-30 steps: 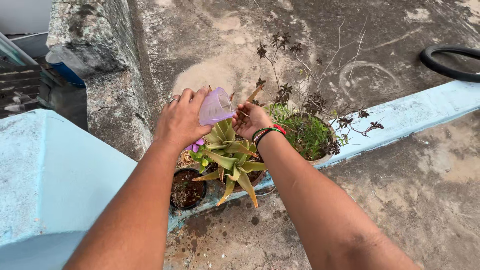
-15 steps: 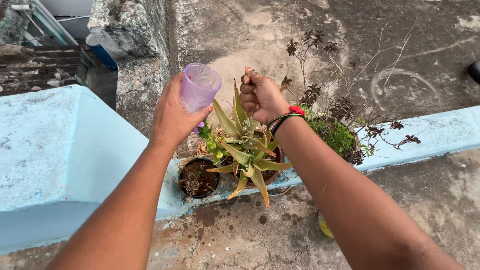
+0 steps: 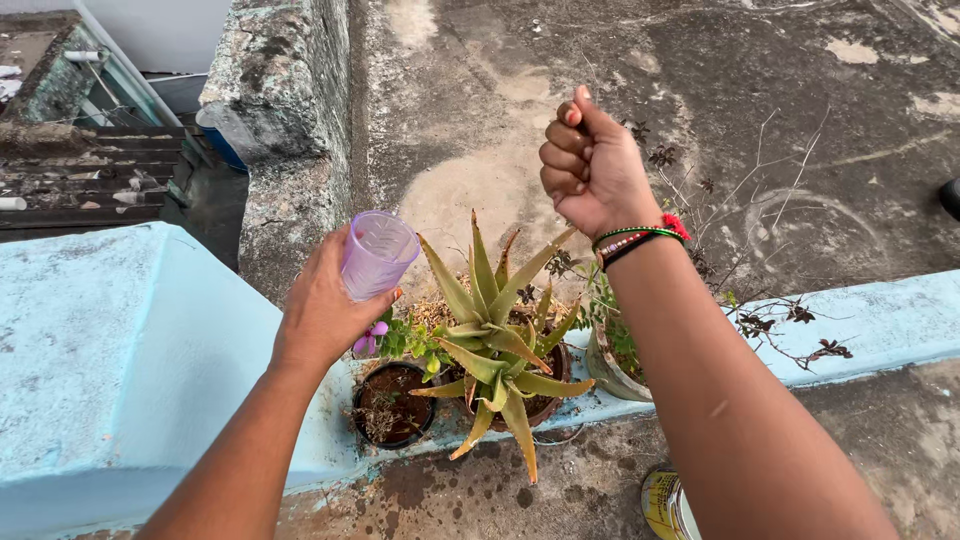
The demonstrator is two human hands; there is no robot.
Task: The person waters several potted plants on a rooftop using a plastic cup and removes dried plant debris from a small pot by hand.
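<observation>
My left hand (image 3: 322,305) grips a translucent purple plastic cup (image 3: 377,254), held nearly upright just left of a spiky aloe plant (image 3: 497,330) in a brown pot. My right hand (image 3: 590,165) is raised above and right of the aloe, fingers curled into a loose fist with nothing in it; beaded bracelets circle its wrist. A small black pot of soil (image 3: 392,404) sits below the cup, with a small purple flower (image 3: 371,335) beside it.
The pots stand on a light blue ledge (image 3: 860,320). A pot with green shoots and dry twiggy branches (image 3: 620,355) sits behind my right forearm. A rough stone wall (image 3: 285,110) rises at the back left. A yellow tin (image 3: 665,505) lies on the wet concrete floor.
My left hand has turned the cup from tipped over the aloe to upright and lowered it leftward. My right hand closed into a fist and rose away from the leaves.
</observation>
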